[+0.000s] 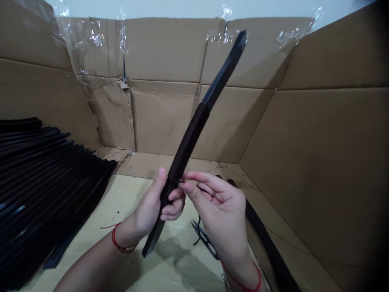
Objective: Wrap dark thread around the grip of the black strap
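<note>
My left hand point(164, 202) is wrapped round the lower part of a long dark blade-like bar point(223, 75), which slants up to the right. Dark brown cord point(190, 140) is wound tightly round the bar's middle, leaving both ends bare. Thumb and fingertips of my right hand point(219, 202) pinch a thin dark cord right beside the winding. Part of that cord hangs below the right hand. Under the right hand, a pair of thread snips point(205, 239) lies on the pale surface, partly covered by the wrist.
Many similar dark bars point(45, 174) are stacked in a row at the left. More dark curved pieces point(264, 239) lie at the right. Cardboard walls point(164, 117) with clear tape enclose the pale work surface point(121, 190). Loose thread and small dark specks lie near the back corner.
</note>
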The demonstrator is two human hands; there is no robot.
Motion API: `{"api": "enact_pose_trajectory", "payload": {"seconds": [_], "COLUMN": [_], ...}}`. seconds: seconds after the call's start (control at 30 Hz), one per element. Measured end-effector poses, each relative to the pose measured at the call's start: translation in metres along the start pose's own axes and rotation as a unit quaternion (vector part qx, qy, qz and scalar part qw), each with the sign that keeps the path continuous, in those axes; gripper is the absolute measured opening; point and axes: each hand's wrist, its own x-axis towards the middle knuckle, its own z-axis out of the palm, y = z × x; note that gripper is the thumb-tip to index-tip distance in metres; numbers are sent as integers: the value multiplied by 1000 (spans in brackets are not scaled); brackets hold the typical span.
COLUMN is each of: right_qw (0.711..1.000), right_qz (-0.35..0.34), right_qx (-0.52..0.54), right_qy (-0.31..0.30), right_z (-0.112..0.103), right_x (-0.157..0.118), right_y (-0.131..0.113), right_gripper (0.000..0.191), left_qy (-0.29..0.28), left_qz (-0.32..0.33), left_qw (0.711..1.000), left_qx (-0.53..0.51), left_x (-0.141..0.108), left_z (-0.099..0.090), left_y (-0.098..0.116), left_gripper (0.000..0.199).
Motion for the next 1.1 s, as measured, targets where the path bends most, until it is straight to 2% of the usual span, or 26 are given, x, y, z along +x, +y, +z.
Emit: {"api": "enact_pose_trajectory", "payload": {"seconds": [0.13, 0.2, 0.23, 0.3, 0.37, 0.43, 0.5, 0.57, 0.63, 0.7, 0.73, 0.8, 0.87, 0.9, 0.93, 0.97, 1.03, 1.07, 1.1], "right_qw": [994, 994, 997, 1000, 998, 999, 998, 990, 981, 983, 989, 998, 999, 999, 999, 998, 994, 992, 993], "right_qz": [73, 70, 48, -6, -28, -20, 7, 49, 83, 76, 61, 25, -2, -7, -4, 5, 22, 21, 9], "right_qx": [37, 32, 19, -13, -30, -27, -9, 11, 19, 12, 3, -21, -42, -48, -49, -47, -48, -57, -71], "right_qy": [-69, -78, -59, 11, 51, 19, -57, -133, -176, -165, -136, -59, 3, 9, -5, -33, -94, -106, -97], "right_z": [-1, -2, -3, -4, -6, -10, -15, -21, -25, -26, -25, -21, -16, -15, -14, -14, -15, -16, -15], "right_x": [1, 2, 3, 5, 9, 13, 18, 21, 22, 21, 19, 17, 15, 14, 14, 13, 11, 10, 9], "right_y": [5, 7, 8, 9, 11, 14, 17, 17, 14, 10, 9, 7, 8, 8, 8, 7, 5, 3, 2], "right_gripper": [19, 17, 15, 11, 11, 13, 17, 26, 34, 35, 33, 31, 32, 32, 30, 27, 20, 17, 16], "left_qy": [-51, -59, -50, -10, 57, 118, 135, 90, 11, -47, -48, 20, 129, 163, 167, 138, 15, -44, -79], "left_qz": [35, 14, -9, -45, -27, 14, 8, -45, -107, -158, -160, -85, 35, 68, 68, 42, -42, -75, -92], "left_qw": [998, 998, 999, 996, 988, 981, 987, 995, 994, 986, 985, 984, 952, 939, 940, 955, 985, 988, 986], "left_qx": [-10, -2, 14, 76, 144, 155, 92, 12, -29, -6, 33, 156, 274, 296, 289, 259, 167, 129, 111], "left_x": [0, 1, 3, 5, 7, 6, 3, 1, 0, 2, 4, 5, 3, 2, 0, -1, -1, 0, 2], "left_z": [-3, -5, -5, -6, -5, -1, 2, 2, -1, -6, -7, -5, 1, 4, 6, 7, 4, 1, -2], "left_y": [-2, -1, -1, 0, 1, 0, 1, 3, 6, 8, 7, 4, 0, -2, -4, -4, -3, -2, -1], "left_gripper": [58, 56, 55, 53, 50, 46, 45, 49, 53, 57, 60, 61, 55, 50, 47, 45, 50, 53, 56]}}
